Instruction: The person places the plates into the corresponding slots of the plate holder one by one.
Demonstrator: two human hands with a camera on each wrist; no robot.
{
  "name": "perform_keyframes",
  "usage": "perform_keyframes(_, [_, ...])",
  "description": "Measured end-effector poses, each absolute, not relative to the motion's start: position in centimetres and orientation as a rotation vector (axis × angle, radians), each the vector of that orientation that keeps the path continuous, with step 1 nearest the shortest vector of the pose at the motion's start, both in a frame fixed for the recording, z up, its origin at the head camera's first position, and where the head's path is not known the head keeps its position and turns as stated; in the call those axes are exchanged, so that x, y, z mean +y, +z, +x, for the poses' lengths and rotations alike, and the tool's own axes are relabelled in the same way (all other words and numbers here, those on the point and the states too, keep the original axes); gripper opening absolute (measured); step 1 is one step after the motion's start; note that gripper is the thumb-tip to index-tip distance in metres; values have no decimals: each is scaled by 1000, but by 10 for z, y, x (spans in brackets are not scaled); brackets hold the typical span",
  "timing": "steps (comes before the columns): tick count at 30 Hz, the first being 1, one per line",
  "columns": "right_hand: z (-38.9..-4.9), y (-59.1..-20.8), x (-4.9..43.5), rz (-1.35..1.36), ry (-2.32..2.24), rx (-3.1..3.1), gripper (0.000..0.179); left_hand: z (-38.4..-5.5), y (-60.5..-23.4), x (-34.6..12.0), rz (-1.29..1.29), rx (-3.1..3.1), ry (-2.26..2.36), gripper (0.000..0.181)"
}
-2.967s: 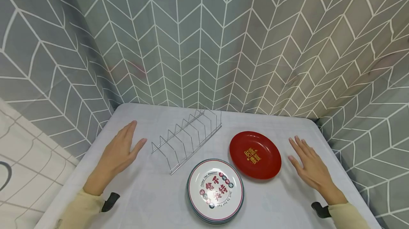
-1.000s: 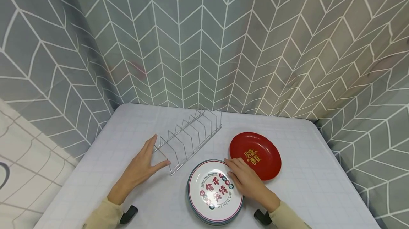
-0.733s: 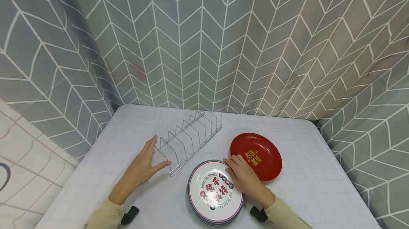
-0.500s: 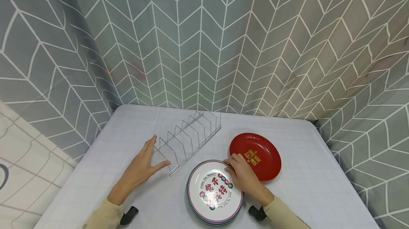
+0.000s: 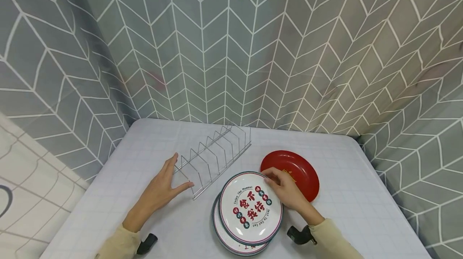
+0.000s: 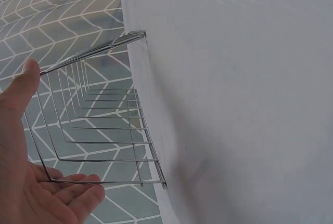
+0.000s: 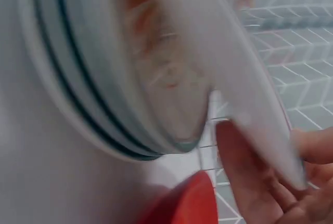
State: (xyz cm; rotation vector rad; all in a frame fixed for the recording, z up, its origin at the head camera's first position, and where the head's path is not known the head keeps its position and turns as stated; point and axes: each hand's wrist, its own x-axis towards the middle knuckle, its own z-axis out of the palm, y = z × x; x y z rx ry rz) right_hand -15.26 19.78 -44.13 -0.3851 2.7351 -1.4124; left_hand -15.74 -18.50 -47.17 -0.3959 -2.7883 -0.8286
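- My right hand point(image 5: 285, 190) pinches the far right edge of a round white plate point(image 5: 251, 208), thumb on the upper face, fingers underneath.
- This white plate, printed with red lettering, is above a stack of similar plates point(image 5: 226, 239) near my side of the table, offset toward my right. The right wrist view shows it tilted, with a gap at my end; whether its opposite edge touches the stack I cannot tell.
- My left hand point(image 5: 159, 190), thumb and fingers spread wide, holds the near end of a wire rack point(image 5: 222, 170) between them. The rack stands upright, its slots holding nothing.
- To lift well, I judge a firm pinch near the rim best, since glazed ceramic would likely be slippery.
- Raising the plate slowly and fully off the stack should avoid scraping or dragging the one below.
- A red oval plate point(image 5: 305, 166) lies just beyond, partly behind my right hand, so my knuckles want height there.
- Light, even pressure from my left hand should steady the rack without shifting it.
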Motion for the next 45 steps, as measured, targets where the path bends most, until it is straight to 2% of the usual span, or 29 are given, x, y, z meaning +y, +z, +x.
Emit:
perform_keyframes(4, [-153, -429, 212, -385, -1502, 2489, 26, -156, -472, -185, -387, -2797, -835, 110])
perform_keyframes(11, [-149, -414, 226, -314, -1545, 2246, 48, -155, -469, -186, -403, -2769, -817, 109])
perform_keyframes(14, [-147, -411, 228, -319, -1575, 2191, 51, -155, -469, -187, -412, -2758, -813, 109])
perform_keyframes(31, [-143, -386, 211, -349, -1742, 2526, 42, -154, -468, -184, -392, -2791, -822, 109])
perform_keyframes(45, [-175, -348, 163, -420, -1828, 2570, 42, -156, -470, -184, -381, -2786, -826, 109])
